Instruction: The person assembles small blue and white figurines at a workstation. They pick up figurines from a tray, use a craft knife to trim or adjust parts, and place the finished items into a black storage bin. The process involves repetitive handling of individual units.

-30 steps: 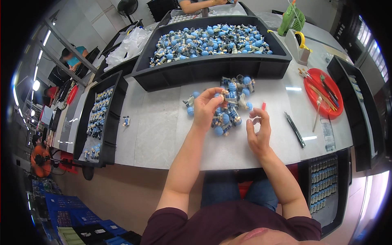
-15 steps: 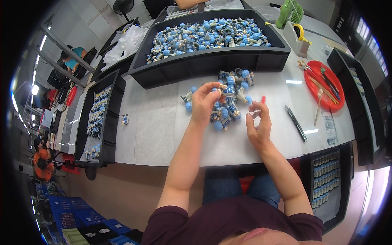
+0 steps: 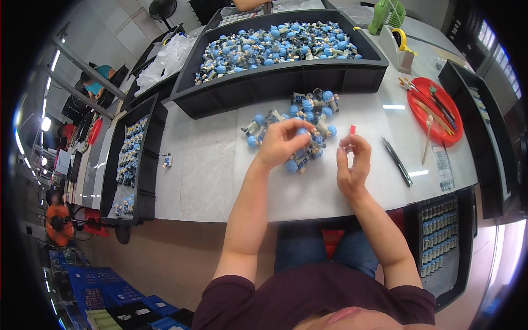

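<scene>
My left hand [image 3: 280, 144] is closed in a pinch on a small figurine [image 3: 303, 132] with a blue round head; the fingers cover much of it. Under and around it lies a loose pile of similar blue-headed figurines [image 3: 309, 104] on the white table. To the right of the pile, my right hand [image 3: 355, 168] has its fingers curved, with a gap between thumb and forefinger. A small red piece [image 3: 352, 130] shows just beyond those fingers; I cannot tell if it touches them.
A black bin [image 3: 264, 82] full of figurines stands behind the pile. Another black tray [image 3: 144, 181] with figurines is at left, near a lone figurine [image 3: 167, 160]. A pen [image 3: 397, 162] and a red dish [image 3: 459, 137] of brushes lie at right, beside a tape dispenser [image 3: 400, 55].
My left hand has lowered slightly toward the pile, and the figurine in it has turned. My right hand has shifted a little to the right.
</scene>
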`<state>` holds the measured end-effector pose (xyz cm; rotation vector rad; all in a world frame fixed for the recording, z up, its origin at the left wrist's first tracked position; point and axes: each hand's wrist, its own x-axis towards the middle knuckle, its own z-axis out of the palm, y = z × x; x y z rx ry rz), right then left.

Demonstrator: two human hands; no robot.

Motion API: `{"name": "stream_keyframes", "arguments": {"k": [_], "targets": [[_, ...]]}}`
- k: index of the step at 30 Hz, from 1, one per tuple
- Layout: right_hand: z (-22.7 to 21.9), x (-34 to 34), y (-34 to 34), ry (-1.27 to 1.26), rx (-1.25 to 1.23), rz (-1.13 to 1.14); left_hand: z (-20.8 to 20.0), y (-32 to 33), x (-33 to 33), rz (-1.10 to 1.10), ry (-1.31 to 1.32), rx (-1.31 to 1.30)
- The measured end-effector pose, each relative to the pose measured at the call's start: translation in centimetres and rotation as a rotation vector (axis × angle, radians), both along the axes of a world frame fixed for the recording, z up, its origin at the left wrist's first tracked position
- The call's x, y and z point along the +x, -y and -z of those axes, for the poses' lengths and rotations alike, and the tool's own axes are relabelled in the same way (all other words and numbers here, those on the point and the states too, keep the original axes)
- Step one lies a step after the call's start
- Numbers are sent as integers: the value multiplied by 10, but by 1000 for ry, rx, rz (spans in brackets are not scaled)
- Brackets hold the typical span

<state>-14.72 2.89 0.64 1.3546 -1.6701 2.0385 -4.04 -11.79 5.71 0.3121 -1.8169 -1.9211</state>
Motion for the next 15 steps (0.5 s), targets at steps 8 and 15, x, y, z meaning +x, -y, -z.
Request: {"name": "stream_keyframes", "arguments": {"k": [8,15], "targets": [[-5,-2,0,100,-90,9,0,-22,-9,-4,-36,-664],[-1,1,-4,78,16,31,10,-9,-8,-14,-175,-131]]}}
